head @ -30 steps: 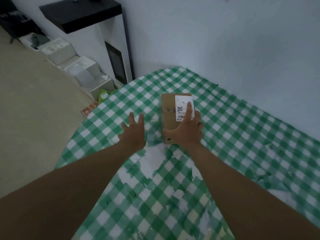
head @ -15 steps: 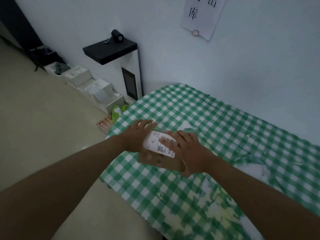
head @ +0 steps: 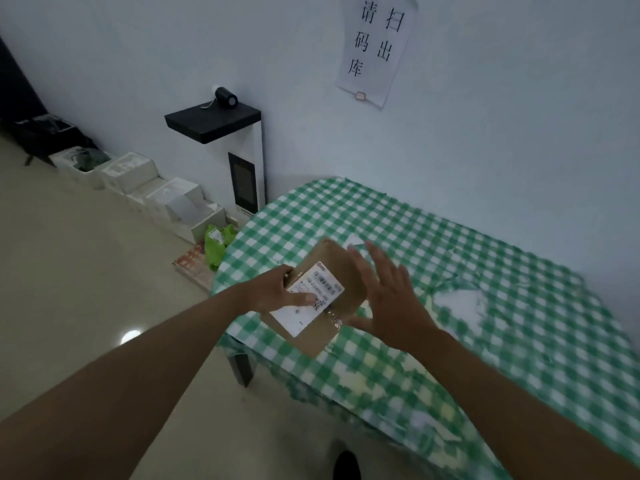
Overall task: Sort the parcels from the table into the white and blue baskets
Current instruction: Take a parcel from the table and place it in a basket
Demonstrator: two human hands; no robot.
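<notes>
A brown parcel (head: 329, 292) held above the table's near left corner.

The left hand (head: 273, 292) grips the parcel at its left edge, thumb laid across the white label (head: 308, 299) and the other fingers hidden behind the box. The right hand (head: 388, 303) is spread just beside the parcel's right side, fingers straight and apart, thumb near its lower right edge; whether it touches the box cannot be told. The parcel is tilted, label up, over the green checked tablecloth (head: 485, 271) by the table's left edge. On the floor along the wall stand white boxes (head: 162, 192), a green bag (head: 216, 244) and a white cabinet (head: 242, 157) with a black top. A paper sign (head: 375, 46) hangs on the wall.
</notes>
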